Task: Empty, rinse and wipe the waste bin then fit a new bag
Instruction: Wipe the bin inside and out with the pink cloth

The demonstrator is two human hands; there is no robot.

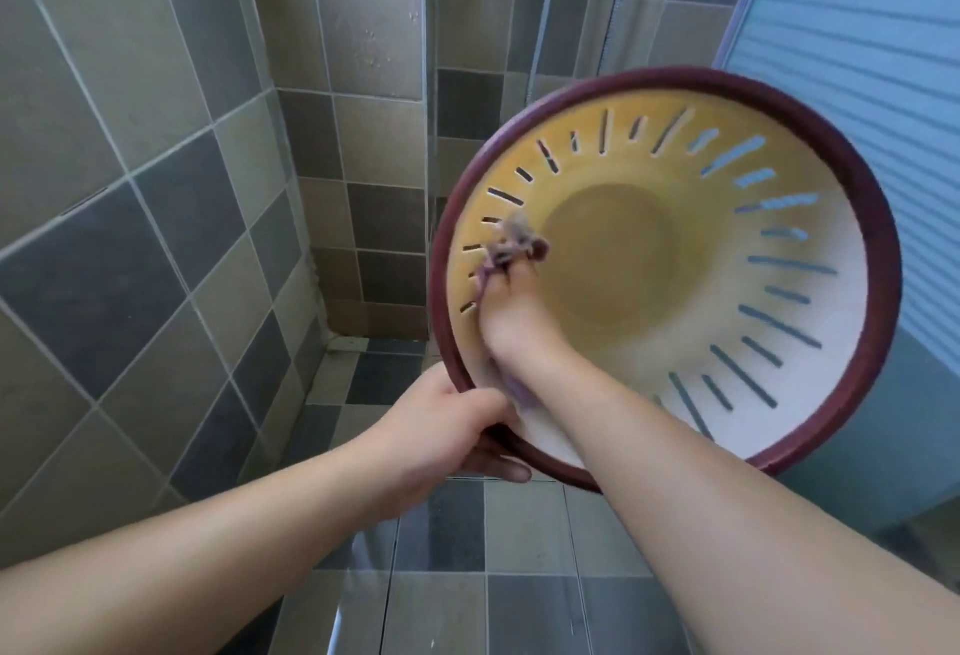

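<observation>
In a tiled bathroom corner, a person holds a waste bin (779,259) tipped up with its mouth toward the camera, above the tiled floor (519,540) and in front of a blue ribbed panel (857,30). The left hand (457,425) grips the bin's dark red rim at its lower left edge, thumb over the top and fingers curled beneath. The right hand (514,327) reaches deep inside, its fingers closed on a crumpled purplish cloth (511,246) pressed to the slotted yellow side wall, just left of the round base. The wiping step appears to be in hand; the bin holds no rubbish. The next move likely calls for working the cloth round the remaining wall and base while the left hand turns or steadies the rim, then fetching a new bag, none of which is in view. The right fingertips are hidden behind the cloth, motion blur softens the cloth and slots, and the bin's outside cannot be seen; whether the inside is wet is hard to tell.
</observation>
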